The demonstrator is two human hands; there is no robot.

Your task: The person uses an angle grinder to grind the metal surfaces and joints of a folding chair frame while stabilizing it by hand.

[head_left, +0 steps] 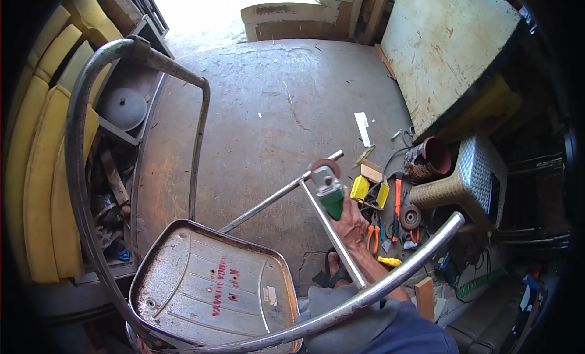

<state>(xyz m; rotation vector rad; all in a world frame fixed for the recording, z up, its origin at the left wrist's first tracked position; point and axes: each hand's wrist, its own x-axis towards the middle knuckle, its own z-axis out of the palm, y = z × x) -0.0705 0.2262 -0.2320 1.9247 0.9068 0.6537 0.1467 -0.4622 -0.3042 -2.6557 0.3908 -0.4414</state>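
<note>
My right hand (352,226) is closed around a green angle grinder (331,202), whose brown disc (324,167) is at the junction of two metal tubes (329,232) of an upturned chair frame. Contact between disc and metal is unclear. The frame's curved chrome tube (420,259) crosses my forearm, and another bent tube (78,110) rises at the left. The rusty seat pan (183,275), with red stencilled marks, lies at the lower middle. A bit of my left hand (144,347) shows at the bottom edge beside the frame, its fingers mostly hidden.
Pliers (373,237), a hammer (397,209), a yellow box (359,189) and a tin (426,162) lie to the right, beside a metal stool (478,177) and a pale panel (451,55). Yellow cushions (46,171) line the left. My sandalled foot (334,265) is below the grinder.
</note>
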